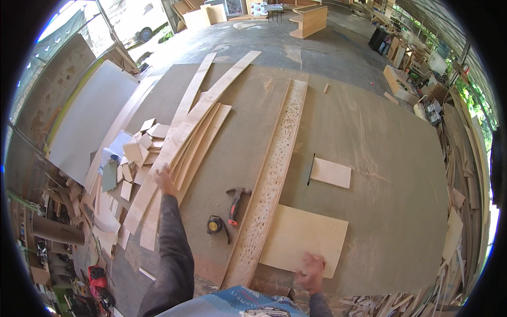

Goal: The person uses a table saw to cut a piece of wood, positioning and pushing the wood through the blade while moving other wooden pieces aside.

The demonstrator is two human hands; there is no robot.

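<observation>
My left hand [165, 181] reaches out to the stack of long plywood strips [186, 138] on the left of the big work table [380, 158] and rests on one strip, fingers spread over it. My right hand [312, 270] lies flat on the near corner of a rectangular plywood panel [301, 238] at the table's front edge. Between the hands runs a long pitted board [274, 174]. A hammer with a red and black handle [235, 202] and a yellow tape measure [214, 225] lie just left of that board.
A smaller plywood rectangle [330, 173] lies beside the saw slot [310, 169] in the table. Small offcuts [138, 158] pile up left of the strips. A grey sheet [90, 121] leans at far left. Scrap wood lines the right side [465, 174]. A wooden cabinet [309, 21] stands far back.
</observation>
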